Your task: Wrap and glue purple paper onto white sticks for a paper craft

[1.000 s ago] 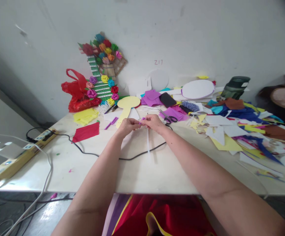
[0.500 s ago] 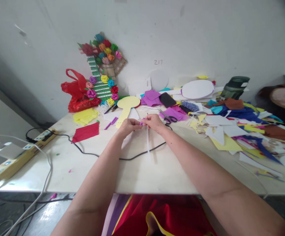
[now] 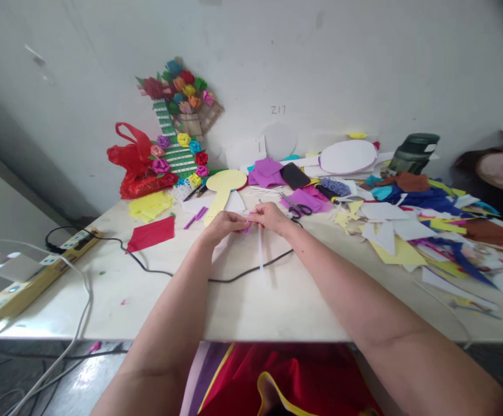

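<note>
Above the middle of the table, my left hand (image 3: 229, 223) and my right hand (image 3: 271, 217) meet fingertip to fingertip. My left fingers pinch a small purple paper piece (image 3: 247, 229), which shows just below their tips. A thin white strip (image 3: 260, 251) hangs down from my right hand's closed fingers; its upper end is hidden there. Two rolled purple strips (image 3: 196, 217) lie to the left of my hands, beside a yellow paper shape (image 3: 220, 196). Black-handled scissors (image 3: 297, 209) rest on purple paper to the right.
A black cable (image 3: 229, 281) crosses the table below my hands. Paper scraps (image 3: 390, 231) and a dark bottle (image 3: 413, 153) are at the right. Red paper (image 3: 151, 233), a power strip (image 3: 30, 283) and a red bag (image 3: 136, 162) lie left. Paper flowers (image 3: 186, 138) stand behind.
My left hand has tilted slightly, and the purple piece now shows lower, under the fingertips. My right hand has barely moved.
</note>
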Available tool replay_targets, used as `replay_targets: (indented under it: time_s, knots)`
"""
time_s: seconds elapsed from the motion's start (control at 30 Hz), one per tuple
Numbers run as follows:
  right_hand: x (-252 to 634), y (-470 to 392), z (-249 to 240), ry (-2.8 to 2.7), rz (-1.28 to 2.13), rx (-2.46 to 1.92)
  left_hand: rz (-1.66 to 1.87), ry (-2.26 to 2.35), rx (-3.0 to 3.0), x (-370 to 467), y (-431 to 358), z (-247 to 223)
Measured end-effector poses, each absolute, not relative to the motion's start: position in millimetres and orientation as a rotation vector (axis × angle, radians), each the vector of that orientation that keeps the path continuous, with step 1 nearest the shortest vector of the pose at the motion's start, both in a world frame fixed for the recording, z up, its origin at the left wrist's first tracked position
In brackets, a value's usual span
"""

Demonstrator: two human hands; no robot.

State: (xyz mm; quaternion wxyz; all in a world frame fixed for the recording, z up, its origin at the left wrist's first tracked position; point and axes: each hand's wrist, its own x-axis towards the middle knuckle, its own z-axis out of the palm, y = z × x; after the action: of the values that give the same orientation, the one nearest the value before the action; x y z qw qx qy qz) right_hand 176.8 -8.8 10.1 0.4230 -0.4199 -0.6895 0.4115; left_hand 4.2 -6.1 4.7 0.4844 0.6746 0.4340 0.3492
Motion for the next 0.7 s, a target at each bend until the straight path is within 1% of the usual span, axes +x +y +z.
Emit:
replay_targets:
  time_s: [0.37,0.57,0.7]
  knots:
    - [175.2,-9.5,9.6,-1.696,0.980,-1.081,0.867,1.057,1.602,6.9,-10.0,10.9]
    - [177.9,-4.2,6.4,-1.569,1.069,-1.048,0.917,1.058,1.598,7.2,-10.5,10.5]
    - [177.8,-4.2,6.2,-1.597,1.075,-1.061,0.928,1.081,1.603,9.3,-13.3,12.1]
